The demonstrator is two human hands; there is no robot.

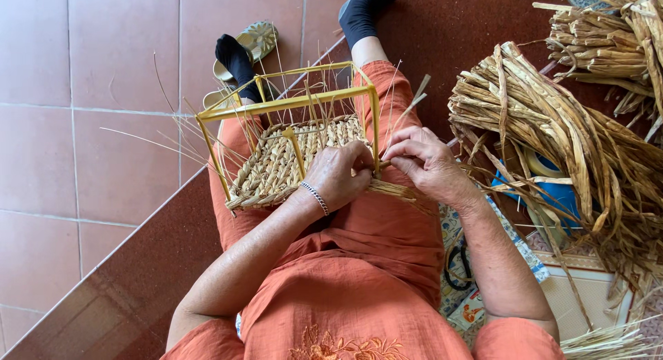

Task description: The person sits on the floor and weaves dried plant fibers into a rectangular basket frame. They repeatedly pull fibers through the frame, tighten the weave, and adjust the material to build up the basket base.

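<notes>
The left hand [338, 175] lay curled on the near corner of the basket [290, 163], its grip closed on the woven rim beside a yellow upright. The right hand [425, 163] sat just beside it, fingers pinched together on a flat straw strand [392, 189] that ran from the basket's edge toward the right thigh. The two hands nearly touched at the corner post. A thin bracelet [315, 196] circled the left wrist.

The basket rested tilted on the person's lap, over orange trousers [373, 263]. Its base was woven straw, and a yellow wire frame [290, 101] rose around it, with thin loose stalks sticking up and outward.

To the right, well apart from the hands, lay a large bundle [552, 132] of dried straw, with a blue object [559, 194] partly hidden beneath it. Black scissors [457, 267] lay on a patterned mat beside the right forearm. Beyond the basket, two black-socked feet [235, 60] stretched out, with sandals [255, 42] on the tiled floor [90, 91].
</notes>
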